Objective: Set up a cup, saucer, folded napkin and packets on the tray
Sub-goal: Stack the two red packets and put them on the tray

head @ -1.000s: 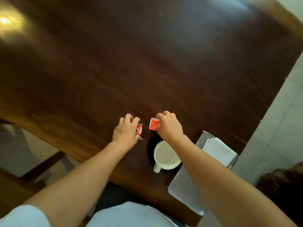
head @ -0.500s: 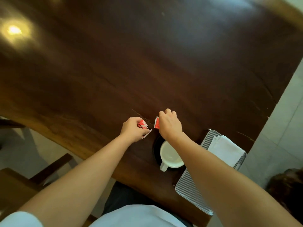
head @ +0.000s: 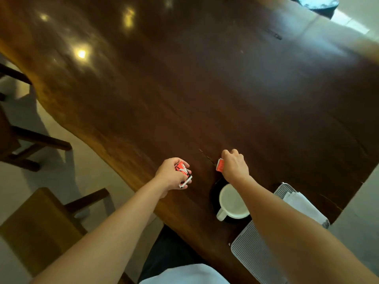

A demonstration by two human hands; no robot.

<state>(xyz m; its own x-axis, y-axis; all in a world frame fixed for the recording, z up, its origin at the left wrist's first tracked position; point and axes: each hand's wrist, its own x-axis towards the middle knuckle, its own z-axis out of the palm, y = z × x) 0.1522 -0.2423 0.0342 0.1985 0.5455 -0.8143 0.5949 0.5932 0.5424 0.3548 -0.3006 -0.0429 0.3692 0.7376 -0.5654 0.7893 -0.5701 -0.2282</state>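
- No word, brand or number is readable anywhere in the view.
- The red packets in the left hand (head: 171,174) carry white and black marks (head: 183,168), possibly a logo, but too blurred to read.
- The red packet (head: 220,165) at the right hand (head: 233,165) shows only plain red with a white edge.

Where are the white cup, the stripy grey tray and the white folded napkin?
White ceramic cup (head: 232,201): head view, on its pale inside.
Stripy grey rectangular tray (head: 249,251): head view, on its bare ribbed surface near the person.
White folded napkin (head: 303,206): head view, on its top fold, lying on the tray.
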